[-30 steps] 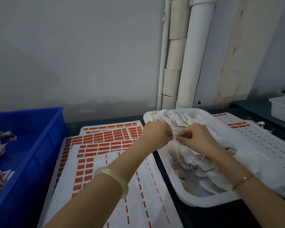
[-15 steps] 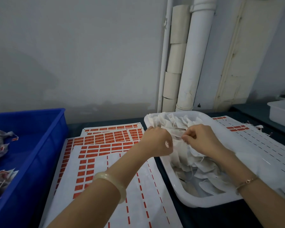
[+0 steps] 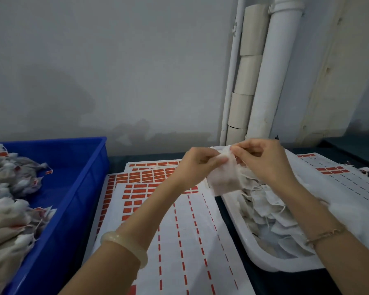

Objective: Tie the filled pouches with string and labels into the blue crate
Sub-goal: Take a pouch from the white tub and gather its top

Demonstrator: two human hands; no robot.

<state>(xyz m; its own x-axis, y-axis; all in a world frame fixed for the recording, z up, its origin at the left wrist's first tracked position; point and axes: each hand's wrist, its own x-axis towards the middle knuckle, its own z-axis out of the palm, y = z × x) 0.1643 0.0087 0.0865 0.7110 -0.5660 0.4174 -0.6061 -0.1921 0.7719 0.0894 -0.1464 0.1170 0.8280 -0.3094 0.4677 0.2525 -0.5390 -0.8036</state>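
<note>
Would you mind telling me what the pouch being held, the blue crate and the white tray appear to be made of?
The pouch looks like thin matte nonwoven fabric or filter paper: translucent, limp, fuzzy-edged. The blue crate seems moulded plastic, with a smooth, glossy rim. The white tray also looks plastic: rounded glossy lip.

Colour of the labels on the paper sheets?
Orange-red rectangular labels on white paper backing sheets; head view.

White pipe [image 3: 271, 81] against grey wall [image 3: 115, 71]

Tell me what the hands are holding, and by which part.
One white pouch, held by its top edge: the left hand pinches the left corner, the right hand pinches beside it. Its body hangs free.
</note>
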